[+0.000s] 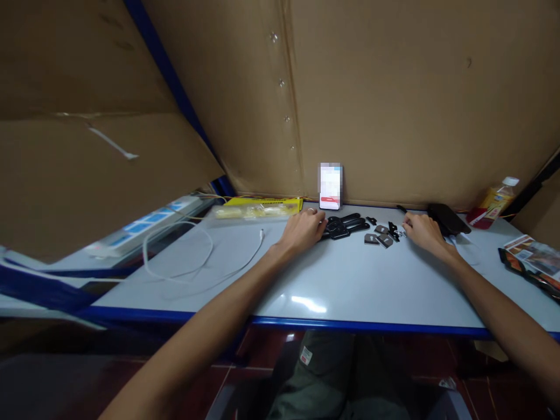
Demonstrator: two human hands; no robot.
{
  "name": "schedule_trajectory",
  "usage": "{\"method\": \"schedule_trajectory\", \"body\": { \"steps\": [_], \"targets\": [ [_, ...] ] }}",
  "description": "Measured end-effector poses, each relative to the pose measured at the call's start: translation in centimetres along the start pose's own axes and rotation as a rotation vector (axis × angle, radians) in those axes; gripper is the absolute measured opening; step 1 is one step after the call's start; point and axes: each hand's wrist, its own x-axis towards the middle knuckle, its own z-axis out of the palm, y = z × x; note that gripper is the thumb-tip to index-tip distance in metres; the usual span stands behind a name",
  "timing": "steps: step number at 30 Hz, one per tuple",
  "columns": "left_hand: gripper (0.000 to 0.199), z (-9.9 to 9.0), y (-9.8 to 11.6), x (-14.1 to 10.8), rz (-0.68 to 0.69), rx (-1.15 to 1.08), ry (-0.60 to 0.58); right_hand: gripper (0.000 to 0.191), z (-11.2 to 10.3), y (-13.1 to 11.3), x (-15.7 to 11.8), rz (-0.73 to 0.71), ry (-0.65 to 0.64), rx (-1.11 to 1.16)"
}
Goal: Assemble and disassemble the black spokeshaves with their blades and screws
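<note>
My left hand (305,228) rests on the table with curled fingers at the near-left end of a black part with several long prongs (343,225). Its fingertips are partly hidden, but they appear closed on that end. To the right, my right hand (423,232) is bent down with fingers together beside small shiny metal pieces (401,234); what its fingertips pinch, if anything, is too small to make out. Between the hands lie several flat grey-brown plates with notches (371,239) and small black pieces (392,230).
A lit phone (331,186) leans against the cardboard wall (394,105). At left are a white cable (210,256), a clear plastic packet (254,211), a yellow packet (293,202) and a power strip (149,226). At right are a dark pouch (450,219) and a bottle (493,202).
</note>
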Motion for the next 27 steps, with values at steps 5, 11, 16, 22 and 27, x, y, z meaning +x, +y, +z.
{"method": "schedule_trajectory", "body": {
  "steps": [5,11,16,22,27],
  "targets": [
    [0.036,0.4,-0.3,0.3,-0.004,-0.038,0.008,0.026,0.6,1.4,1.1,0.001,-0.008,0.127],
    [0.034,0.5,-0.2,0.3,0.025,-0.079,0.023,0.038,-1.0,3.7,1.9,0.133,0.214,0.215],
    [0.034,0.7,-0.3,0.4,0.024,-0.104,0.034,0.034,-1.6,5.5,1.9,0.191,0.148,0.062],
    [0.033,0.8,-0.3,0.3,0.04,-0.101,0.032,0.043,-0.5,4.5,1.2,0.127,-0.098,-0.094],
    [0.031,0.7,-0.1,0.2,0.037,-0.121,0.015,0.044,-0.3,4.1,1.2,0.12,-0.157,-0.099]
  ]
}}
